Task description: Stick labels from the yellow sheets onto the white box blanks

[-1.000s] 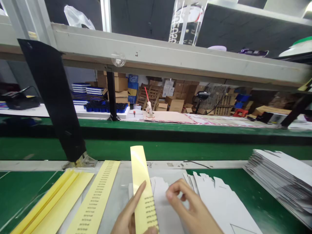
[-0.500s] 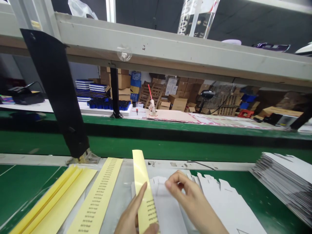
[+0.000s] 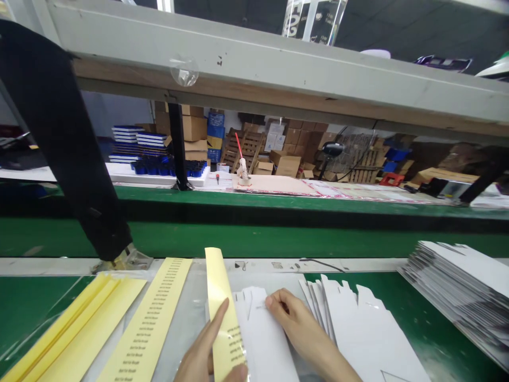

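My left hand (image 3: pixel 204 345) grips a yellow strip of printed labels (image 3: pixel 218 281), thumb along its face, the strip's top end standing up and bending. Right beside the strip lies a flat white folded carton (image 3: pixel 264 339) with cut flaps at its far end. My right hand (image 3: pixel 300 323) has its thumb and forefinger together at that far end, fingers curled, touching the carton by a small faint dark mark. Anything between those fingertips is too small to make out. More white cartons (image 3: pixel 369 329) lie fanned just right of my right hand.
Another printed label strip (image 3: pixel 149 318) and folded yellow strips (image 3: pixel 85 323) lie at left. A stack of white cartons (image 3: pixel 457 292) stands at far right on the green surface (image 3: pixel 417 297). A black post (image 3: pixel 67 143) rises at left to a shelf beam (image 3: pixel 254 58) overhead.
The view has shifted slightly. My right thumb and forefinger have come down onto the carton's far end, where a faint mark now shows. My left hand keeps its hold on the yellow strip.
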A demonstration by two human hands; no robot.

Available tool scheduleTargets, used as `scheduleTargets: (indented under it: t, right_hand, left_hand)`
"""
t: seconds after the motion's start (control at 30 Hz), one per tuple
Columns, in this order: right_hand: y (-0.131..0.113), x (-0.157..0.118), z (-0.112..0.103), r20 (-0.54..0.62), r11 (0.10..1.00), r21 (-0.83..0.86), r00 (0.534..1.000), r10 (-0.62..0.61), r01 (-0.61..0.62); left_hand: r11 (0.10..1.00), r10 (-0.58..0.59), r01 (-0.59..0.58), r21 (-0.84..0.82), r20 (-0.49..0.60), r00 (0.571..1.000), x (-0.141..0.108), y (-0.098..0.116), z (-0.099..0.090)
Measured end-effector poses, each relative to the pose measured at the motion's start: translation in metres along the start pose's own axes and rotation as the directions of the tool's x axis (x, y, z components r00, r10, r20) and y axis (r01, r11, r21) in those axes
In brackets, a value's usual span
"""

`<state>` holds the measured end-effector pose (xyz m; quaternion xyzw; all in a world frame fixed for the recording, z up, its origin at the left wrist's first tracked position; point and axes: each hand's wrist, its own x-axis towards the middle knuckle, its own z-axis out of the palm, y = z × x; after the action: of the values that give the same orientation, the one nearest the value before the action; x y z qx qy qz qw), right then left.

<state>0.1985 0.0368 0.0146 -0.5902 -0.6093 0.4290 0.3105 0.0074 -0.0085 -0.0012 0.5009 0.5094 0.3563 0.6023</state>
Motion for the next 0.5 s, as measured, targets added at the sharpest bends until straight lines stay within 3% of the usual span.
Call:
scheduleTargets:
  t: [0.5]
  right_hand:
    - [-0.0070, -0.0035, 0.0043, -0.107, 0.985, -0.172, 0.994, 0.004, -0.023]
  left_hand:
    - [1.000, 0.009, -0.009, 0.007, 0.029, 1.000, -0.0003, 0.0012, -0.0003]
